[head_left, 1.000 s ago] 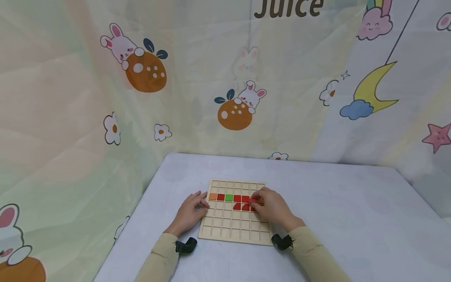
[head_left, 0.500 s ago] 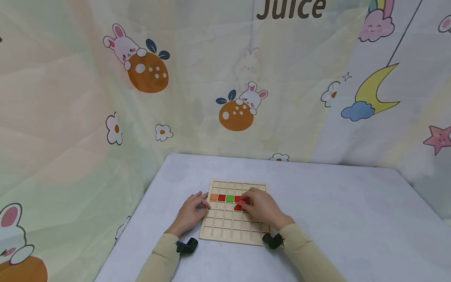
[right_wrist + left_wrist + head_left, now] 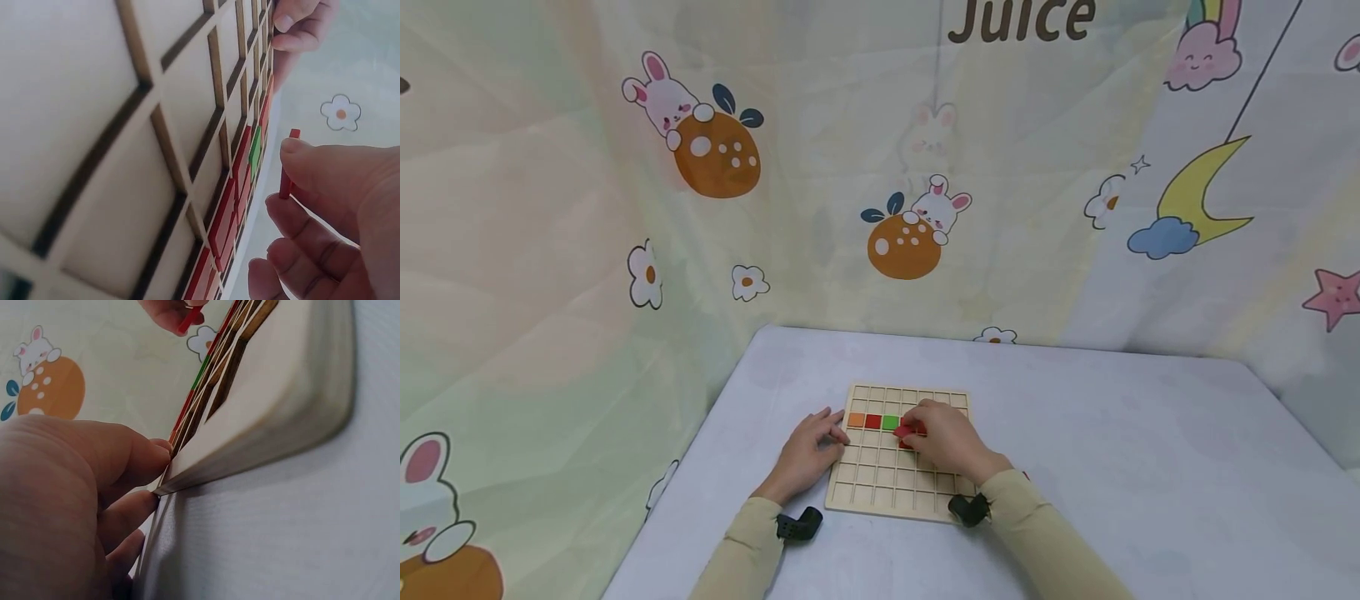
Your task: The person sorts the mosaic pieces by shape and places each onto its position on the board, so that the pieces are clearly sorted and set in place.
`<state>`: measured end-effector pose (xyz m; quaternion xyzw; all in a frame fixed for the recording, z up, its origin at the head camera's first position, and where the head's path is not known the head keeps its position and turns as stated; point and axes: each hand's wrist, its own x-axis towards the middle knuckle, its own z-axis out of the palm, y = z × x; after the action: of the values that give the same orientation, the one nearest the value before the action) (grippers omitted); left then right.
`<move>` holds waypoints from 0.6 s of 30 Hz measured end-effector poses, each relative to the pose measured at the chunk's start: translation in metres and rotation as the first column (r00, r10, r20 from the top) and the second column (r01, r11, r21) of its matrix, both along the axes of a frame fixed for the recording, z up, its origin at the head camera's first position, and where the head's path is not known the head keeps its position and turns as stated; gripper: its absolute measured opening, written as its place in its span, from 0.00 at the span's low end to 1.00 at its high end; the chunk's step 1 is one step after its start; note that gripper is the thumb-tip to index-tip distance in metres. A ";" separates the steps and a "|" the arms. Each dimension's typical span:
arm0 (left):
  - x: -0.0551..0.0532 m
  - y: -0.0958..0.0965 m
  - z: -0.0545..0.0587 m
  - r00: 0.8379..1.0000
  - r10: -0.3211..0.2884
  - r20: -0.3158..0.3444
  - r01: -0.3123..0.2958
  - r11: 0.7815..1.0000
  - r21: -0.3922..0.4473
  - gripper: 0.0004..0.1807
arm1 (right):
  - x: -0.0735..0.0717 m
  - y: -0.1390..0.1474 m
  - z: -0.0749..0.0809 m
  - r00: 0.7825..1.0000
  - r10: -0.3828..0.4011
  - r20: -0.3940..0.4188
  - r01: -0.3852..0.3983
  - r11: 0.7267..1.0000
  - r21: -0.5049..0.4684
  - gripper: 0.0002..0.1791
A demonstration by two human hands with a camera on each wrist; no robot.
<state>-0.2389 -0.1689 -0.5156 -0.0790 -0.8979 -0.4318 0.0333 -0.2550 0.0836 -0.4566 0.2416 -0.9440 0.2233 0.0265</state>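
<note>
A wooden grid board [image 3: 880,496] lies on the table. Across one of its rows run an orange tile [image 3: 856,420], a red tile [image 3: 872,422], a green tile [image 3: 891,422] and more red ones, partly hidden under my right hand [image 3: 951,437]. Thumb and forefinger of that hand pinch a thin red tile [image 3: 287,169], standing on edge just off the board in the right wrist view. Red pieces [image 3: 222,219] also fill cells of a neighbouring row. My left hand [image 3: 808,450] touches the board's left edge, thumb and fingertips right at the rim in the left wrist view.
A white cloth covers the table [image 3: 1112,467]. Behind and to the left hangs a printed curtain [image 3: 820,167] with rabbits and flowers. A small red bit [image 3: 1026,476] shows beside the right sleeve. Dark wrist cameras [image 3: 799,524] sit on both wrists.
My right hand has moved left along the tile rows with a red tile pinched in it, now covering most of the red tiles. The left hand keeps its place at the board's edge.
</note>
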 end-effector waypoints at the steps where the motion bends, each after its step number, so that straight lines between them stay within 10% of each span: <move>1: 0.000 0.000 0.000 1.000 -0.001 -0.001 0.001 1.000 0.002 0.10 | 0.000 -0.001 0.000 1.000 0.006 -0.010 -0.006 1.000 0.002 0.10; 18: 0.000 -0.001 0.000 1.000 -0.006 -0.007 0.006 1.000 0.002 0.10 | -0.001 -0.017 -0.002 0.998 0.052 0.024 -0.054 0.997 0.056 0.09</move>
<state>-0.2390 -0.1696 -0.5157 -0.0830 -0.8971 -0.4326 0.0351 -0.2565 0.0670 -0.4590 0.2646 -0.9434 0.2000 0.0029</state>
